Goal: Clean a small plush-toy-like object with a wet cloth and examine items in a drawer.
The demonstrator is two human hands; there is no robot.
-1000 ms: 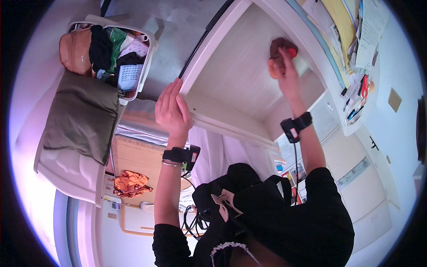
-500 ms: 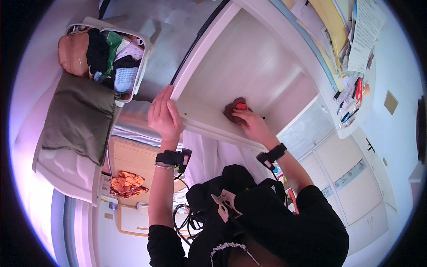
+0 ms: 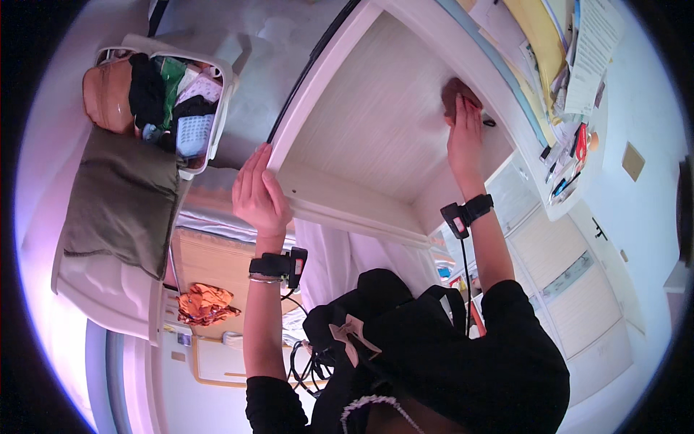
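A white, open-topped drawer (image 3: 354, 218) with a pale wood-grain bottom lies in front of me. My left hand (image 3: 260, 197) holds its near left corner, fingers together along the outer side and the thumb over the rim. Toward the far right inside, my right hand (image 3: 465, 141) presses a brown cloth (image 3: 452, 92) against the drawer's bottom. The fingers lie over the cloth and partly cover it. A little red shows beneath the fingertips; what it is I cannot make out. Each wrist wears a black strap with a small device.
Papers (image 3: 593, 65), folders and pens crowd the desktop to the right, just past the drawer. At the left stands a white bin (image 3: 224, 94) of clothes and small items, beside a dark olive cushion (image 3: 123, 199). Orange crumpled cloth (image 3: 208, 304) lies lower left.
My right hand has slid the brown cloth from the drawer's near side toward its far right. The left hand stays at the corner; the view has shifted slightly.
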